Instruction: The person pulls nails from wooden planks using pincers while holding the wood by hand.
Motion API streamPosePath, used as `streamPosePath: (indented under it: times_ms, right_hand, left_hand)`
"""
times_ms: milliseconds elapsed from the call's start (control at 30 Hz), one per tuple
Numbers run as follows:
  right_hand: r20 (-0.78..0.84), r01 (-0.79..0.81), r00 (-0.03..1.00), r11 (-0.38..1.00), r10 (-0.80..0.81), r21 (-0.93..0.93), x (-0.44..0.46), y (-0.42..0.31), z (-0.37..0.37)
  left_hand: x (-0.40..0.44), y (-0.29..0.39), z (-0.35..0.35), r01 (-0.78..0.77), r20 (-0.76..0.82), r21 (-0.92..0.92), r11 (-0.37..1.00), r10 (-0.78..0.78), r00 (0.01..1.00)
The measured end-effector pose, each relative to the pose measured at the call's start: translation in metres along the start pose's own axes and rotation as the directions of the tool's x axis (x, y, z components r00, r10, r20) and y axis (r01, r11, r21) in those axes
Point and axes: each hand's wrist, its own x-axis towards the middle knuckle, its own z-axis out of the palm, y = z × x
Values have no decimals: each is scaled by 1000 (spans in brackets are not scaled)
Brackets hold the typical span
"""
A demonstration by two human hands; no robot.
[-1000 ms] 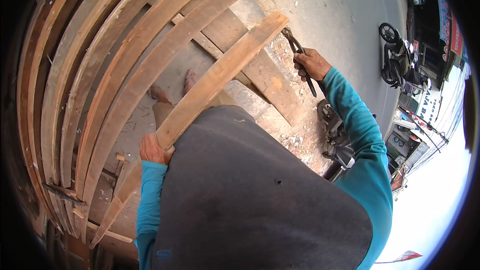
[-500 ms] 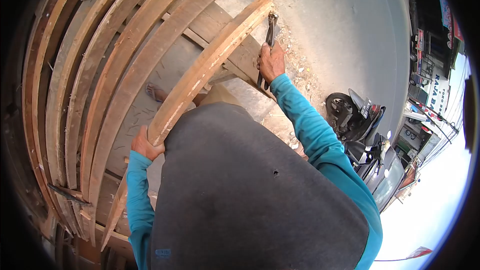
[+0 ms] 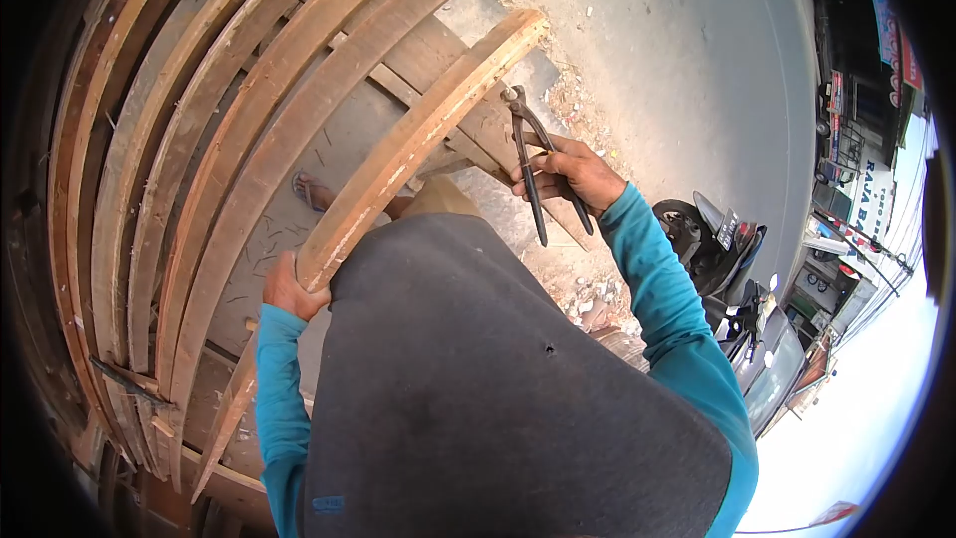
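Note:
A long wooden beam (image 3: 413,144) runs slantwise across the middle, past my body. My left hand (image 3: 293,285) is closed around its near part, thumb on the upper face. In my right hand (image 3: 578,175) is a pair of pincers (image 3: 533,144) with black handles, which stand spread apart. The jaws point toward the beam's far portion, a little to its right, and seem clear of its surface. Whether a nail sits in the jaws is too small to tell.
Several more wooden beams (image 3: 244,120) lie side by side on the left, with a dark bar-like tool (image 3: 129,381) on them. A plank (image 3: 488,130) lies beneath my beam. Wood chips (image 3: 573,100) litter the ground. A parked motorcycle (image 3: 712,239) stands right, near the road (image 3: 717,60).
My right hand has drawn the pincers back from the beam's far end, toward me. Their handles have spread from closed to open. My left hand stays on the beam.

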Motion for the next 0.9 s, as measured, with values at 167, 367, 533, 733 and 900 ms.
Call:
streamPosePath:
  times_ms: [167, 367, 533, 733, 900]
  right_hand:
    - [-142, 49, 986, 964, -89, -260, -2, -53, -55]
    - [-228, -68, 973, 925, -21, -373, 12, -86, -71]
    - [-171, -133, 984, 861, 54, -491, 16, -108, -79]
    - [-137, -174, 983, 833, 119, -524, 21, -135, -96]
    - [-141, -256, 967, 795, 214, -550, 28, -157, -101]
  left_hand:
    - [-8, 7, 7, 81, -54, 79, 994, -77, 996]
    - [-10, 7, 14, 118, -92, 112, 987, -108, 990]
    - [-12, 0, 19, 73, -122, 127, 989, -58, 991]
    - [-11, 3, 18, 62, -134, 130, 990, -44, 990]
    - [-12, 4, 23, 49, -159, 121, 991, -29, 987]
